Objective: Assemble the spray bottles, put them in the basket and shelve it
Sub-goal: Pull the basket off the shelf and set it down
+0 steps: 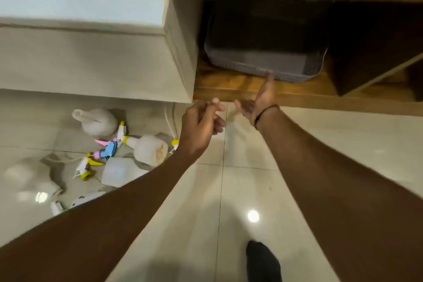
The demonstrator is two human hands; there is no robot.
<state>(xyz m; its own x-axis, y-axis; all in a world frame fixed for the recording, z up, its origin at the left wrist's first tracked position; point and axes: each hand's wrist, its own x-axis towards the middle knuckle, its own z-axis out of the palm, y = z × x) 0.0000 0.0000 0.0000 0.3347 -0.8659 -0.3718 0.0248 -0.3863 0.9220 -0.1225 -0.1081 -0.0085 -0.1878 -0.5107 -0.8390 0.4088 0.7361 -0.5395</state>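
grey basket (265, 64) sits in the wooden shelf (229, 85), bottles (146, 148) on the floor left of it. right hand (261, 98) open at its rim, left hand (201, 126) loosely curled, empty; grip both sides, pull level.

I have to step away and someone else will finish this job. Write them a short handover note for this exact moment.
Left hand: fingers loosely curled, holding nothing, above the floor tiles.
Right hand: open, fingers straight, reaching toward the front of the grey basket; contact unclear.
The basket sits on the low wooden shelf; no bottles visible in it.
Bottles and trigger spray heads lie scattered on the floor to the left; the frame is too blurred to tell which bottles already carry heads.
Done: no bottle basketed.
Left: pull the basket out, fit any missing heads, load the bottles, return the basket to the shelf.
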